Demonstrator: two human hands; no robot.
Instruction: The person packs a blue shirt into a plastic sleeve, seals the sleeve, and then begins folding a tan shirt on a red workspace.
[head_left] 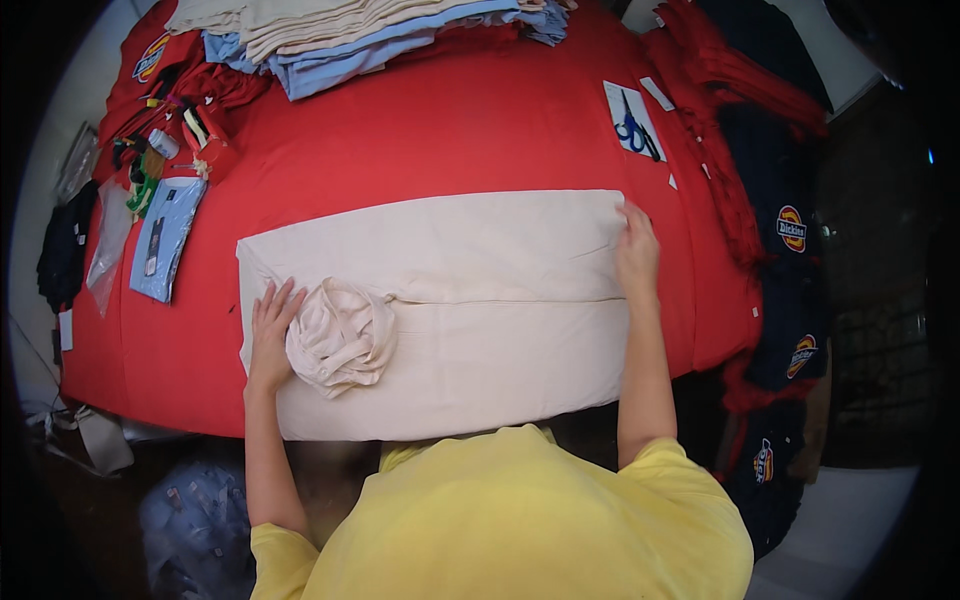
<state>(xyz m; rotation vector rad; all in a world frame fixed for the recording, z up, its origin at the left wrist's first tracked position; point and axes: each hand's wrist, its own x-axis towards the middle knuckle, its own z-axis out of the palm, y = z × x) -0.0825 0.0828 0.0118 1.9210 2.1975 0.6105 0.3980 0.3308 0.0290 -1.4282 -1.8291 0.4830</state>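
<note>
A large cream cloth piece (500, 350), folded flat into a wide rectangle, lies along the near edge of the red-covered table. A seam or fold line runs lengthwise across it. On its left part sits a loose bundle of crumpled cream straps or cloth (341, 338). My left hand (271, 333) lies flat with fingers spread on the cloth's left end, its fingertips beside the bundle. At the far right corner, my right hand (637, 248) has its fingers curled at the cloth's edge, seemingly pinching it; the thumb is partly hidden.
Folded cream and blue garments (350, 35) are stacked at the back. Blue-handled scissors (633, 128) lie on white card at the far right. A bagged light blue garment (168, 240) and small tools (200, 135) lie left. Red and navy garments (745, 180) line the right side.
</note>
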